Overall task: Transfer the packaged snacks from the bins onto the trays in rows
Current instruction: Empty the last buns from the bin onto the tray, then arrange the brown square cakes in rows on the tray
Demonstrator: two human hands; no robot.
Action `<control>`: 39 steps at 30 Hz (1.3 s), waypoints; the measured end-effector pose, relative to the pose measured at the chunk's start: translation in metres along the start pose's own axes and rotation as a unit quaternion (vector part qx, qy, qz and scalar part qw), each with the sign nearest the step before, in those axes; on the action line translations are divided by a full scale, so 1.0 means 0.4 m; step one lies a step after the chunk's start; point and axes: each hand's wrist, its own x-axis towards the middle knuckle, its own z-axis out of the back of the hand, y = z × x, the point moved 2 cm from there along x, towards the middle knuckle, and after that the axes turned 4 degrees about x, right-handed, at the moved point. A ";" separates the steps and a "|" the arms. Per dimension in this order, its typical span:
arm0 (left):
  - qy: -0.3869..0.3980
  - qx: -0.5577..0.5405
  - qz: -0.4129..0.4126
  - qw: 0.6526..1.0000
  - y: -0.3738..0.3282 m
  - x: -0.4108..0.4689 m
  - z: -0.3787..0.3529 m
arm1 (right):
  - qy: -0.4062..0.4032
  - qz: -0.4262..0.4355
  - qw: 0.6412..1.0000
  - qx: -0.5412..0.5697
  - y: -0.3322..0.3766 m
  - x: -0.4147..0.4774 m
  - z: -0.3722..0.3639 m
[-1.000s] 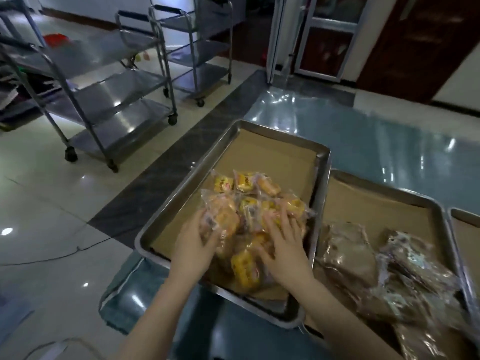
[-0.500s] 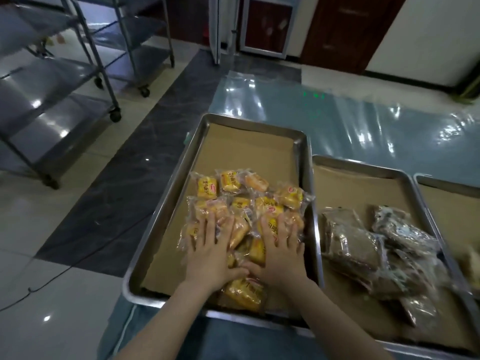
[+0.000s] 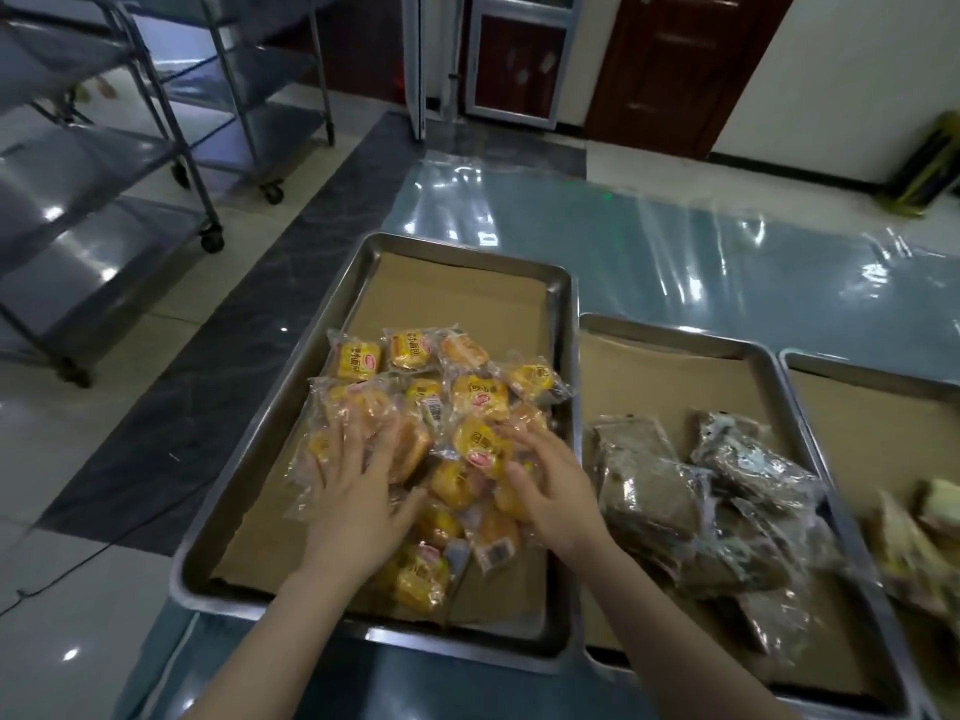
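We stand on a glossy pale tile floor [image 3: 67, 459] crossed by a dark marbled strip [image 3: 249, 335]. To our left are two steel shelf carts on castors, one near [image 3: 67, 163] and one farther [image 3: 260, 96]. Ahead we see a white-framed glazed door [image 3: 519, 59], a dark brown door [image 3: 691, 65] and a white wall [image 3: 857, 70]. Light glints off the clear sheet [image 3: 675, 262] over the table. A thin cable [image 3: 78, 561] lies on the tiles.

Three trays [image 3: 457, 304], two hands [image 3: 358, 506], two wheeled carts [image 3: 78, 163].
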 end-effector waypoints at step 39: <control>0.185 0.008 -0.006 0.983 -0.657 0.205 -0.386 | 0.006 -0.007 0.969 -0.247 -0.601 0.297 0.592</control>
